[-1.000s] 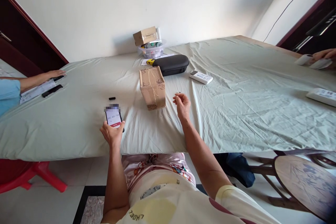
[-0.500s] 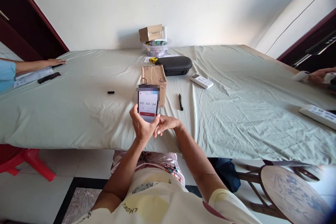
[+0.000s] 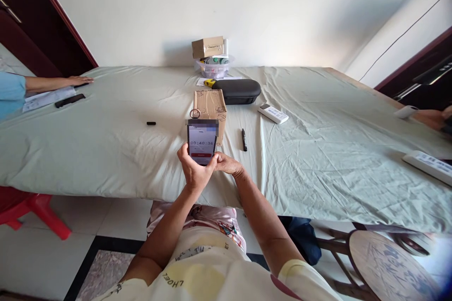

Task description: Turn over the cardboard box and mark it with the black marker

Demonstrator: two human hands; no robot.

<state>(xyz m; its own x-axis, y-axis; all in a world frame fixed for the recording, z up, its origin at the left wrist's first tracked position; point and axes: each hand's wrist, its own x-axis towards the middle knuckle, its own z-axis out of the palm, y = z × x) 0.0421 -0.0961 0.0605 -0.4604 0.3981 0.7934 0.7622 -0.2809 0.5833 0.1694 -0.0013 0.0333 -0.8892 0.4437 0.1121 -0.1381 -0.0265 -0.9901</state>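
A dark smartphone (image 3: 202,143) is held upright over the near part of the table, its lit screen showing a timer at 00:40:36 above a red button; its top is blurred out. My left hand (image 3: 196,172) is closed around the lower end of the phone, with the thumb along the right side. My right hand (image 3: 228,164) is at the phone's lower right corner, against the left thumb. Its fingers are mostly hidden behind the left hand and phone. Just beyond the phone stands a cardboard box (image 3: 210,101), partly covered by it.
On the cloth-covered table (image 3: 116,150) lie a black marker (image 3: 244,139), a black cap (image 3: 151,123), a white device (image 3: 273,114) and a black case (image 3: 237,91). A plastic tub (image 3: 213,68) carries a small carton (image 3: 207,47). Another person's hand (image 3: 80,80) rests at left; another arm (image 3: 429,117) reaches in at right.
The timer has gone from 00:40:34 to 00:40:36. My right hand has come up against the phone's lower corner, its fingers now more hidden. The view has shifted slightly.
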